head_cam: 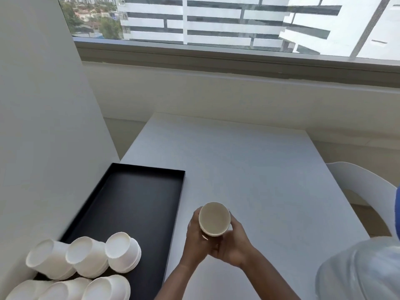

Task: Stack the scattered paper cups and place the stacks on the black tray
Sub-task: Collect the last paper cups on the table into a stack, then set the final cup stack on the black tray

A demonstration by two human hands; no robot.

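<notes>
Both hands are holding one stack (214,221) of cups above the white table (249,169), just right of the tray (138,195). The left hand (195,239) is curling around the stack's left side and the right hand (232,247) is wrapping its right side and underside, fingers closed on the cup walls, palms meeting beneath it. The stack's open mouth is tilting up toward the camera, rising above the fingers. On the near end of the tray, six more stacks (86,256) are lying on their sides in two rows, mouths pointing left, touching one another. The far part of the tray is lying bare. A white chair (363,187) is standing at the table's right edge
</notes>
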